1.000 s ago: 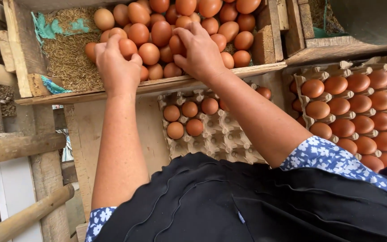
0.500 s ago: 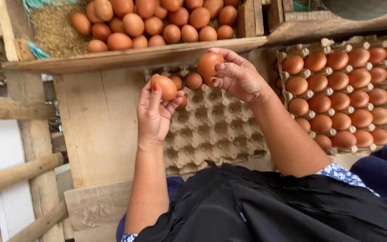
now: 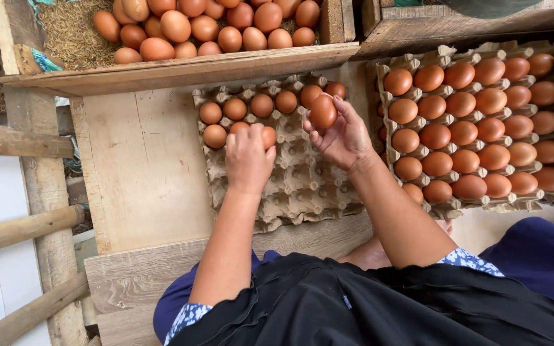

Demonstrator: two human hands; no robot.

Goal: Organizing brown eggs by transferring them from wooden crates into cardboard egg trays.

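A smooth brown egg (image 3: 322, 111) sits upright in the fingers of the right hand (image 3: 341, 134), raised just above the grey pulp egg tray (image 3: 302, 186). A second brown egg (image 3: 268, 136), mostly hidden by the left hand (image 3: 249, 160), rests low against the tray's second row, beside an egg already seated there.

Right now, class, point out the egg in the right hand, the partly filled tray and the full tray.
egg (image 3: 323, 111), head view, shell middle.
partly filled tray (image 3: 309, 186), head view, empty cups.
full tray (image 3: 445, 54), head view, top rim.
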